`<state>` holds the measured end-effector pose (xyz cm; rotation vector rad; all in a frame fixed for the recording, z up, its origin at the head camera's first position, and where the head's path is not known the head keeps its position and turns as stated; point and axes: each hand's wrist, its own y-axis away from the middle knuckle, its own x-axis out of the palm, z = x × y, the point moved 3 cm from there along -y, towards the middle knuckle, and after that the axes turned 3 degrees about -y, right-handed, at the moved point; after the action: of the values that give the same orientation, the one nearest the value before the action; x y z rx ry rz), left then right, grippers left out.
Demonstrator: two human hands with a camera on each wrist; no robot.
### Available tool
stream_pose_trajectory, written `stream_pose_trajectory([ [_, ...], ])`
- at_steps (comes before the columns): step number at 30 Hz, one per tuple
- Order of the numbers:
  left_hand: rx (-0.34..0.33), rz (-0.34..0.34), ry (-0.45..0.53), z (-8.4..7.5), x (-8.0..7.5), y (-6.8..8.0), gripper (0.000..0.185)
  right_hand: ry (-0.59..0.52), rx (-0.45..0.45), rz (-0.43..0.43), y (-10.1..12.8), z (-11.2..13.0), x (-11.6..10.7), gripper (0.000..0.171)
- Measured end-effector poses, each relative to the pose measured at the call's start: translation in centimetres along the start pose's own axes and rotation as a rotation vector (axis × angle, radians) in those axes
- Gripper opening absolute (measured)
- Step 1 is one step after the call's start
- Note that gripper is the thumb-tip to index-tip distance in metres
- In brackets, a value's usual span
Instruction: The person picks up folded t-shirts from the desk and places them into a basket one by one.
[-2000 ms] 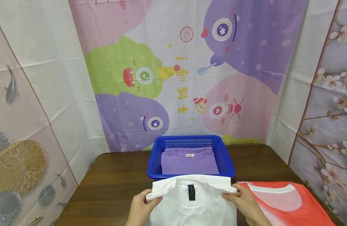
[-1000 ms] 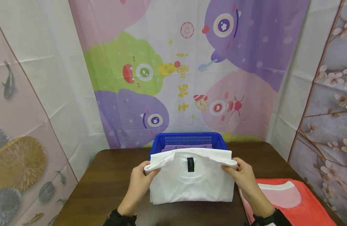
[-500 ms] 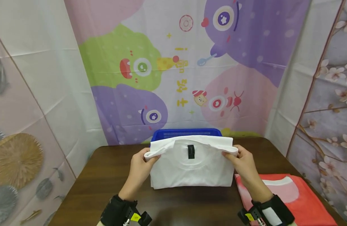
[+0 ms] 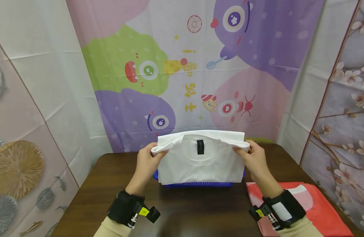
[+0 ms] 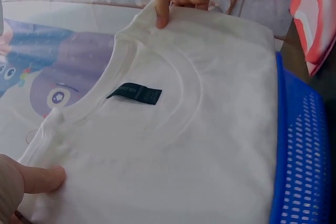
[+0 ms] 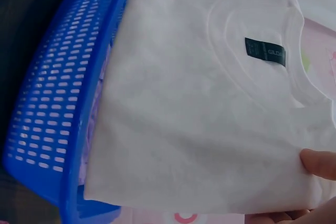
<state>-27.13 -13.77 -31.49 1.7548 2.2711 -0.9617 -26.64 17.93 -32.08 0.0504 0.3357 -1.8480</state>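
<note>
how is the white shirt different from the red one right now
The white shirt is plain white with a black neck tag; the red shirt is red with a paler pink area.
The white shirt is held up over the blue basket by the left hand and right hand; the red shirt lies on the table, untouched.
Both are fabric garments.

White t-shirt (image 4: pixel 201 164) with black label (image 4: pixel 200 147), blue basket (image 6: pixel 44 129), red-and-white shirt (image 4: pixel 312 204), dark brown table (image 4: pixel 105 194)

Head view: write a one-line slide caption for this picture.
Both hands, left hand and right hand, hold a folded white T-shirt above a blue basket on a brown table.
</note>
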Motion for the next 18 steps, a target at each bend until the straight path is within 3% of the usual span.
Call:
stream_pose_trajectory([
  [10,0.011,-0.022,0.000,-0.2,0.0,-1.9,0.029,0.014,-0.004,0.026,-1.4,0.7,0.7,0.038],
  [18,0.046,-0.029,0.009,0.3,0.4,-2.9,0.028,0.016,-0.027,-0.030,-2.7,0.8,1.1,0.035],
])
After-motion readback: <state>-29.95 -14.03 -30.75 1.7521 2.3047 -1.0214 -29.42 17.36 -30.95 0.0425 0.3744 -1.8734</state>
